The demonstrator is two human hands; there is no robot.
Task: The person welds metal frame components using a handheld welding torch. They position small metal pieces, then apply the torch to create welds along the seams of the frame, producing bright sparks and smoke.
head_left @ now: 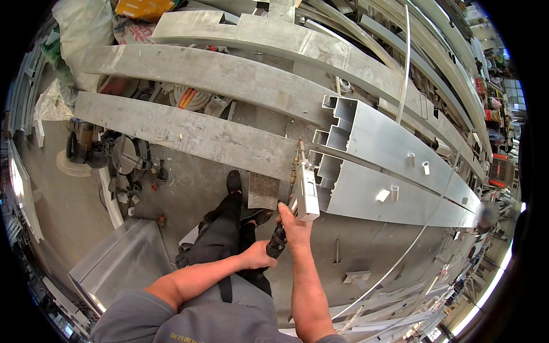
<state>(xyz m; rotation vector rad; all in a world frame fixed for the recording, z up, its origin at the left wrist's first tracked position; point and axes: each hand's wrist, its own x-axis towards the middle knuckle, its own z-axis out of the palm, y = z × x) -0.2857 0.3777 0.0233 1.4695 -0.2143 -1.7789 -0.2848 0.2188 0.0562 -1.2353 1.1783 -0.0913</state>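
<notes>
A welding gun (309, 191) with a silver box-shaped body and a thin copper-coloured nozzle is held in front of me. My right hand (295, 228) is wrapped round it just below the silver body. My left hand (257, 255) grips the black rear part lower down. The nozzle points away from me, by the end of the nearest grey beam (189, 134), and whether it touches cannot be told. Right of the nozzle lie two silver aluminium profiles (394, 137) side by side, their hollow ends facing the gun. Small clips (394, 193) stand on them.
Two more grey beams (211, 68) (297, 40) run across farther off. A cut-off saw (128, 157) and a metal box (123, 257) stand at left. Long profiles (434, 63) are stacked at far right. A pale hose (405, 63) crosses there. My feet stand near a floor plate (263, 190).
</notes>
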